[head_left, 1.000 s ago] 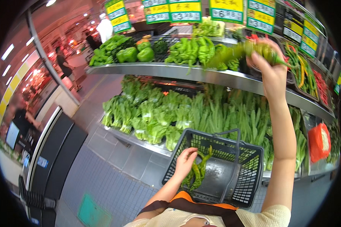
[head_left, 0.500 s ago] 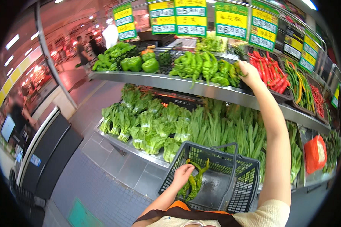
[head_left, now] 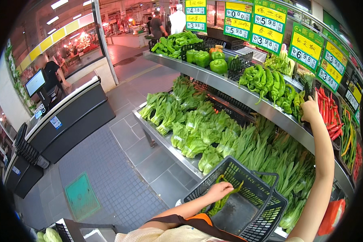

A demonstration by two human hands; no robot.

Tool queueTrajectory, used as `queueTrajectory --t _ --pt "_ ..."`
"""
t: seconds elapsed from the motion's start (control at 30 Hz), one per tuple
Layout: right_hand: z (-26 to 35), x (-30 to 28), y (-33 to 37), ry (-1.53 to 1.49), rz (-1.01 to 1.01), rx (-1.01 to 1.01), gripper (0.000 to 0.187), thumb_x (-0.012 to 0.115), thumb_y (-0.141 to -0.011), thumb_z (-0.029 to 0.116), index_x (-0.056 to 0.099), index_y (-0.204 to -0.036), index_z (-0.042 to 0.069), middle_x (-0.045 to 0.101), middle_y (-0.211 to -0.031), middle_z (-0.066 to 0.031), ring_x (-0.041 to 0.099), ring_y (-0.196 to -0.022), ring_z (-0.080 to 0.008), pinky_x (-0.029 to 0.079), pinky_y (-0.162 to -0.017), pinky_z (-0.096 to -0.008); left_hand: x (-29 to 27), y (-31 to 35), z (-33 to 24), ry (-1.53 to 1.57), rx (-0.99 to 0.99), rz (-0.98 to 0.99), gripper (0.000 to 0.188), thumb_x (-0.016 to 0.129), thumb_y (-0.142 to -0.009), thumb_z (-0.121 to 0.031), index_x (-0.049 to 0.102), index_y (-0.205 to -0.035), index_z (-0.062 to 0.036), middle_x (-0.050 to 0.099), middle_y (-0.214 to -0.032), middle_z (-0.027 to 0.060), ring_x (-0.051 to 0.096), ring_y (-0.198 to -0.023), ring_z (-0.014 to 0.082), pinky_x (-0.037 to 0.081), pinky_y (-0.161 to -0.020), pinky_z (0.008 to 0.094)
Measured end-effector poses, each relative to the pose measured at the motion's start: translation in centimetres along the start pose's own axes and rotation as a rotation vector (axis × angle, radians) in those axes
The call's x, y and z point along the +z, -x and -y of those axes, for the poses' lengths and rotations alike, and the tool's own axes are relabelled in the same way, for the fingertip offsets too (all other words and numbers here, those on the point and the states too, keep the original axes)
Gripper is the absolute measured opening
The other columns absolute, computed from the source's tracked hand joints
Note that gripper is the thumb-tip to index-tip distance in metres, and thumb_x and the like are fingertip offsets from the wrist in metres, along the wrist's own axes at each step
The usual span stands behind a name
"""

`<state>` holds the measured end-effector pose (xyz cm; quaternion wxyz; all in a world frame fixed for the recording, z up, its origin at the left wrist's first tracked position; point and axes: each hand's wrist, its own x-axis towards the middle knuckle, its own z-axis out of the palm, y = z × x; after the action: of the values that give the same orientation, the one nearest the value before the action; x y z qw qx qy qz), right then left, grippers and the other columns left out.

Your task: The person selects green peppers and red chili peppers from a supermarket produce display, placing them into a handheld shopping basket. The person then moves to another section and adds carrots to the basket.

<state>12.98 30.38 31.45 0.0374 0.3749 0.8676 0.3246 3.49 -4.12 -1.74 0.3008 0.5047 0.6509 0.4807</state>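
Observation:
My right hand (head_left: 309, 109) reaches up to the top shelf, at the right end of the wrinkled green chili peppers (head_left: 286, 99). Its index finger points upward and the other fingers curl in; what they grip, if anything, is hidden. Low in front of me, my left hand (head_left: 221, 191) is over a dark grey shopping basket (head_left: 266, 201), fingers bunched together. A few long green chili peppers (head_left: 218, 206) lie in the basket's left side, partly under that hand. Whether the fingers pinch one of them I cannot make out. Red chili peppers (head_left: 328, 111) fill the bin right of my right hand.
The metal shelf edge (head_left: 213, 78) slants across, with green bell peppers (head_left: 218, 66) on top. Below lie leafy greens (head_left: 193, 133). Price signs (head_left: 266, 28) hang above. At left, a person (head_left: 52, 72) stands behind a checkout counter (head_left: 76, 121). A red package (head_left: 332, 217) is at lower right.
The view has swung left, so the shelf sits farther right and more of the checkout counter shows. My right hand remains at the chili peppers, its index finger now raised. My left hand stays over the basket.

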Motion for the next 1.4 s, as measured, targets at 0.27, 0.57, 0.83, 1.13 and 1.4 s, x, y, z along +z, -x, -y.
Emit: queueTrajectory --t 0.27,0.57,0.83,1.13,1.4 --pt "-0.9 4.0 0.1 0.134 -0.188 0.083 0.014 0.053 -0.072 0.008 0.067 -0.069 0.008 0.063 -0.072 -0.0108 0.061 -0.078 -0.0247 0.021 -0.104 -0.0514 0.6 -0.4 0.4 0.006 0.057 0.033 0.024 0.055 -0.087 -0.025 0.060 -0.097 -0.0032 0.061 -0.087 0.0117 0.059 -0.081 0.0257 0.046 -0.071 0.0336" --pt "7.7 0.7 15.1 -1.049 -0.851 -0.035 0.031 0.062 -0.081 0.013 0.057 -0.111 0.005 0.064 -0.091 -0.0087 0.060 -0.088 -0.0214 0.043 -0.083 -0.0325 -0.3 -0.5 0.9 0.055 -0.214 -0.173 0.023 0.059 -0.085 -0.022 0.061 -0.096 -0.0017 0.063 -0.088 0.0109 0.061 -0.086 0.0219 0.048 -0.075 0.0317" --pt "16.7 12.0 35.8 -1.832 -0.139 0.489 0.011 0.051 -0.088 0.010 0.056 -0.081 0.002 0.049 -0.065 0.0015 0.045 -0.060 -0.0075 0.038 -0.054 -0.0214 -1.2 -1.0 1.2 0.762 -0.351 -0.307 0.026 0.051 -0.091 -0.028 0.058 -0.096 -0.0028 0.061 -0.083 0.0037 0.055 -0.071 0.0082 0.041 -0.060 0.0205" --pt "36.2 20.9 32.9 -1.449 0.643 0.230 0.045 0.065 -0.076 0.036 0.053 -0.098 -0.001 0.062 -0.086 -0.0189 0.061 -0.083 -0.0324 0.047 -0.073 -0.0397 -1.4 -1.2 1.9 0.776 -0.389 -0.293 0.024 0.051 -0.091 -0.027 0.057 -0.096 -0.0038 0.061 -0.083 0.0038 0.056 -0.071 0.0094 0.043 -0.063 0.0223" --pt "36.7 20.1 32.0 -2.388 0.833 0.638 0.036 0.054 -0.083 0.001 0.050 -0.118 -0.004 0.058 -0.088 -0.0040 0.053 -0.072 -0.0109 0.043 -0.068 -0.0240 -1.8 -0.7 1.9 0.622 -0.487 -0.283 0.038 0.054 -0.089 -0.033 0.052 -0.112 -0.0030 0.059 -0.103 0.0074 0.054 -0.092 0.0141 0.043 -0.075 0.0276"
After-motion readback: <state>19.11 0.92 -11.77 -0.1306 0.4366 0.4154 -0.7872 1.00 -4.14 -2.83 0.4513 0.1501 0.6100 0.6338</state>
